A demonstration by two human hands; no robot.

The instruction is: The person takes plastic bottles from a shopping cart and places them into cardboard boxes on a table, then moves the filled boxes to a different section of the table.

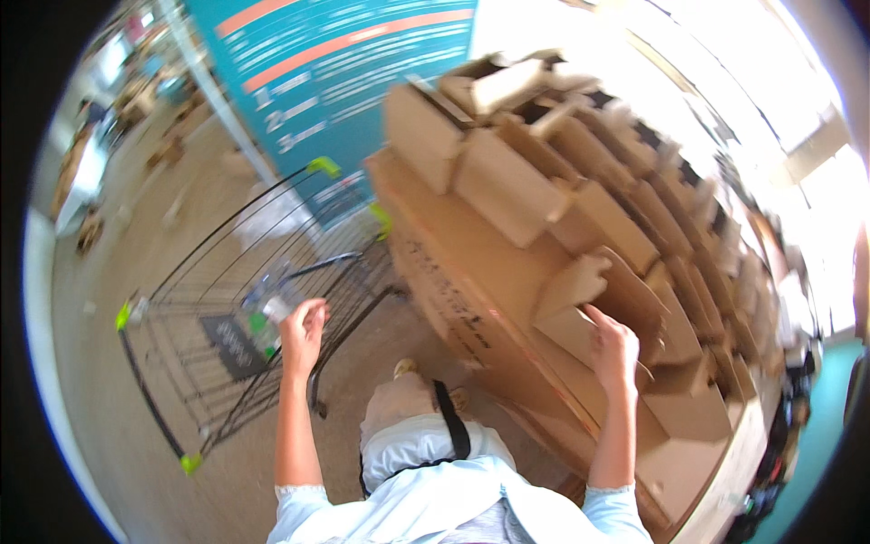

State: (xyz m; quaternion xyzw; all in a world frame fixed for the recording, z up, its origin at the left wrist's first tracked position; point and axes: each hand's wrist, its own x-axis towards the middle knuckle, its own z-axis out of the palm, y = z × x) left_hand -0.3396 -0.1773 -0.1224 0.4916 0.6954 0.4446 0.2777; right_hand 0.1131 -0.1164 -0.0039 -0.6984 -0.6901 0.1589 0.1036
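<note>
At the right, my right hand is closed on the edge of an open cardboard box, its fingertips over the near flap. That box stands tilted on a large flat carton. My left hand is held up over the near side of a wire shopping cart, fingers curled together. A small white thing shows beside those fingertips; whether the hand holds it or it lies in the cart, I cannot tell. Inside the cart, clear plastic and something green are blurred.
Several rows of open cardboard boxes fill the right side, packed closely on the carton. A teal printed board stands behind the cart. The cart has bright green corner pieces and a dark sign plate. Floor extends at the left.
</note>
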